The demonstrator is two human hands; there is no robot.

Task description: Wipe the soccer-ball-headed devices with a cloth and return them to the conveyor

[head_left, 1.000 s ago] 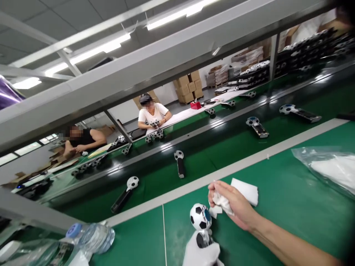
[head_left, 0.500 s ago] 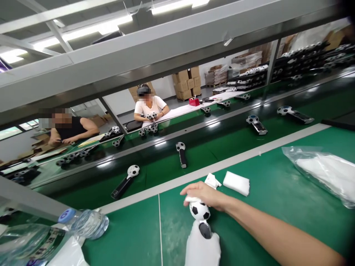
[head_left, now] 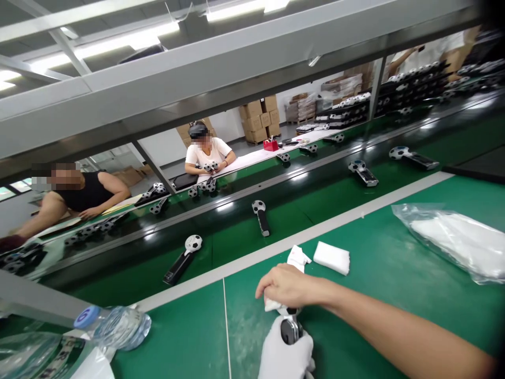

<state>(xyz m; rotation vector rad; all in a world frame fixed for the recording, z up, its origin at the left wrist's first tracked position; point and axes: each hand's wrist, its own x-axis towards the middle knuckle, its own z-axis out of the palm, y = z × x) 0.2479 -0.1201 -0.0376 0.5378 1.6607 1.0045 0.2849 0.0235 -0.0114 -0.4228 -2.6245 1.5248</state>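
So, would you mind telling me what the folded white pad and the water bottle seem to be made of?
The pad looks like soft, matt non-woven fabric or tissue, with slightly rumpled edges; the exact fibre can't be told. The bottle looks like thin, clear, glossy plastic, with ribbing and bright highlights, and its blue cap is probably plastic too.

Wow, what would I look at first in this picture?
You'd spot the right hand pressing a white cloth onto a soccer-ball gadget at the bottom, held by the white-gloved left hand. Beyond them, more gadgets lie along a green conveyor.
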